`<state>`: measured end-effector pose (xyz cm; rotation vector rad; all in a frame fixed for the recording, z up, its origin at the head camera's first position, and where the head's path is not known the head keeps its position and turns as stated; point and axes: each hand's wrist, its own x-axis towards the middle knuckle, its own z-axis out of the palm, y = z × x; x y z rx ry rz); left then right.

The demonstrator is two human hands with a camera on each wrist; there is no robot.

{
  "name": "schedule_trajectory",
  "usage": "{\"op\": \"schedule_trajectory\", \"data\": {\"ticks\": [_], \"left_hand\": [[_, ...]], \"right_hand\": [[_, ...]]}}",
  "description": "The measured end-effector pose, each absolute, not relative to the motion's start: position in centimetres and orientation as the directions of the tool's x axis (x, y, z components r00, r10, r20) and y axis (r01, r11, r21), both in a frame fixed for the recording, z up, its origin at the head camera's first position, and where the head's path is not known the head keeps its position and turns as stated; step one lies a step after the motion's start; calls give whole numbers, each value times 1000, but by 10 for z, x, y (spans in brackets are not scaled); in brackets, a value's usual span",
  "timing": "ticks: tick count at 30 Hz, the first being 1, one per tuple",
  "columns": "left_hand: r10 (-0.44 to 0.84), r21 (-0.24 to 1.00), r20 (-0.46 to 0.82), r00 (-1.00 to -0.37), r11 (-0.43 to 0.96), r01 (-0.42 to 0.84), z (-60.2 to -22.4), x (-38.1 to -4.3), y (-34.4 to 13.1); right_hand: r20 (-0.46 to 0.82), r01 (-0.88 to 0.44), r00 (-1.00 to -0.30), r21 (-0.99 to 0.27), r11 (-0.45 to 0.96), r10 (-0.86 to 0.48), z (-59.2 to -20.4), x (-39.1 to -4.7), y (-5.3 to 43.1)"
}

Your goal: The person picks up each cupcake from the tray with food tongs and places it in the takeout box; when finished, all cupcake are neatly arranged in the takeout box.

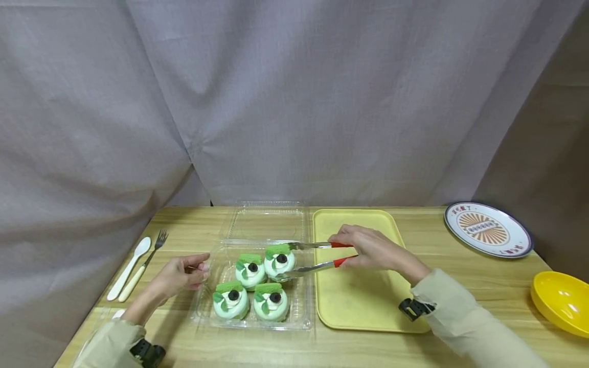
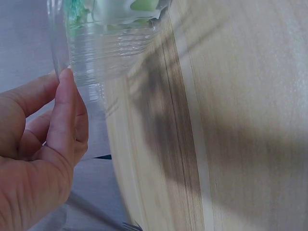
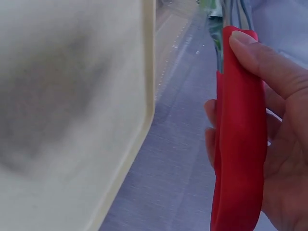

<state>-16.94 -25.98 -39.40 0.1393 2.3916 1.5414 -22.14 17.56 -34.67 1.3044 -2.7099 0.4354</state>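
Red-handled metal tongs (image 1: 317,265) are gripped in my right hand (image 1: 370,249); in the right wrist view, thumb and fingers wrap the red handles (image 3: 243,130). The spread tong arms reach left, their tips at either side of the back right green cupcake (image 1: 279,261). Several such cupcakes, each with a dark round topping and green garnish, sit in a clear plastic container (image 1: 299,312) with its lid (image 1: 269,225) folded back. My left hand (image 1: 181,276) pinches the container's left rim between thumb and fingers, as the left wrist view (image 2: 48,130) shows.
A yellow tray (image 1: 363,312) lies right of the container. Farther right are a patterned plate (image 1: 488,230) and a yellow bowl (image 1: 563,301). At the left lie a white spoon (image 1: 129,268) and a fork (image 1: 144,266). A grey curtain (image 1: 294,102) hangs behind the table.
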Motion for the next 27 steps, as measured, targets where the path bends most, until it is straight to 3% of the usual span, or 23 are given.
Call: {"op": "schedule_trajectory", "data": {"ticks": [12,27], "left_hand": [[232,898,-194,-953,433,-77,-394,-168,-261],[260,912,-179,-949,406,-61,-394,-170,-261]], "right_hand": [[129,-766,-643,-109,634,-755,-328,-219,160],[101,-753,-658,-89,652,-746,-323,-216,155]]}}
